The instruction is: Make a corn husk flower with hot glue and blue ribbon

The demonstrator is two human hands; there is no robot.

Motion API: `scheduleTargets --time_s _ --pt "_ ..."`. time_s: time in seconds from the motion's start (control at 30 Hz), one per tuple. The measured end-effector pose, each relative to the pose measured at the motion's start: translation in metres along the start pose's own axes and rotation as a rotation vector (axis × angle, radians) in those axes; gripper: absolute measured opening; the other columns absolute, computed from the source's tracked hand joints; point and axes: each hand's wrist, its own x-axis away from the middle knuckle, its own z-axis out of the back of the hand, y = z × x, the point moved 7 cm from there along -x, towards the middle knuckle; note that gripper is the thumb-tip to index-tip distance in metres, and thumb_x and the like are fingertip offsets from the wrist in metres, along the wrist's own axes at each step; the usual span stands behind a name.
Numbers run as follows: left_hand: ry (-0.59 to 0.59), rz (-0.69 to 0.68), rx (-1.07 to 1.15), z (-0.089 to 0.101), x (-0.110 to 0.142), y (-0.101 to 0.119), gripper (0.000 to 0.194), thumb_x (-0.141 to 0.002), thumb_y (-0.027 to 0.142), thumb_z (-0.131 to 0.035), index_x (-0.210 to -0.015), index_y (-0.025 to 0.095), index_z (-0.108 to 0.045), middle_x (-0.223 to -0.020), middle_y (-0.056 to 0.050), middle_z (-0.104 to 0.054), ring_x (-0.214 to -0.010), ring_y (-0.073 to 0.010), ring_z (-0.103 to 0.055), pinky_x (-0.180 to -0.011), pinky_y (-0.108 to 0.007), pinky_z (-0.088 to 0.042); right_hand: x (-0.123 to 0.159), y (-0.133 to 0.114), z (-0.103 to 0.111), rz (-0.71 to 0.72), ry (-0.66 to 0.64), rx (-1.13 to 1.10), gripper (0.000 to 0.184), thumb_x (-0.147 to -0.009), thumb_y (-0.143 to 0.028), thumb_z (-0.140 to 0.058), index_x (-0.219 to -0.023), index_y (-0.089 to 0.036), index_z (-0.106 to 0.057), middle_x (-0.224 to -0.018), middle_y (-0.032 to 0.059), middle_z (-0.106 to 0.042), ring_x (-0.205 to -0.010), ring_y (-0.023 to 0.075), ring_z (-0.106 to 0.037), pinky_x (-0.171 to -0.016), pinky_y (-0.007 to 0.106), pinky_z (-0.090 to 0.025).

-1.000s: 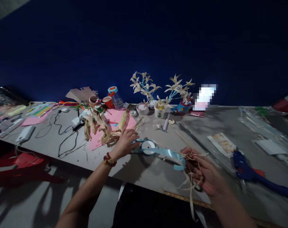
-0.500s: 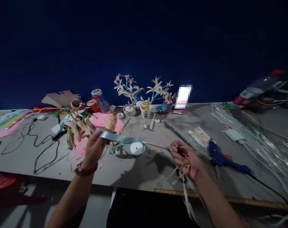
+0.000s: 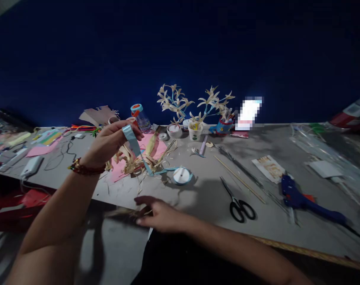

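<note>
My left hand [image 3: 111, 142] is raised over the left part of the table, its fingers closed on the end of a light blue ribbon [image 3: 133, 143]. The ribbon hangs down and runs to its white spool [image 3: 181, 175], which lies flat on the table. At the table's front edge my right hand [image 3: 160, 215] has its thumb and fingers apart. Pale, blurred strips of dried husk [image 3: 120, 213] trail left from its fingertips, beyond the edge. Black-handled scissors [image 3: 237, 206] lie on the table to the right of the spool.
Dried husks [image 3: 132, 162] lie on pink paper [image 3: 160, 148]. Husk flowers [image 3: 175, 101] stand in cups [image 3: 194, 130] along the wall. A thin stick [image 3: 239, 180], wires [image 3: 242, 166] and a blue glue gun [image 3: 304, 200] lie to the right. A lit phone [image 3: 248, 114] leans at the back.
My left hand has lifted, pulling the ribbon up and left from its spool. The right hand has swept left with the husk strips to the front edge, leaving the scissors in sight on the table.
</note>
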Motion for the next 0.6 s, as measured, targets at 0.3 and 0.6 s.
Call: scheduleTargets --time_s 0.3,0.6 --pt "-0.036 -0.032 -0.24 -0.008 0.02 0.032 0.023 -0.096 0.029 -0.059 -0.092 0.012 -0.074 -0.092 -0.009 -0.072 -0.083 -0.0161 -0.068 -0.072 -0.027 -0.054 0.036 -0.021 0.083 0.066 0.103 0.958 0.021 -0.094 -0.026 -0.054 -0.083 -0.018 -0.069 -0.078 0.0039 -0.07 -0.065 0.0157 -0.061 -0.062 0.026 -0.041" --pt "-0.124 -0.168 -0.269 -0.033 0.001 0.036 0.023 -0.097 0.026 -0.057 -0.09 0.01 -0.072 -0.087 -0.008 -0.071 -0.079 -0.0121 -0.067 -0.072 -0.024 -0.054 0.006 0.003 0.052 0.266 -0.032 1.165 0.021 -0.094 -0.016 -0.053 -0.107 -0.02 -0.069 -0.114 0.0092 -0.071 -0.104 0.0222 -0.065 -0.091 0.033 -0.049"
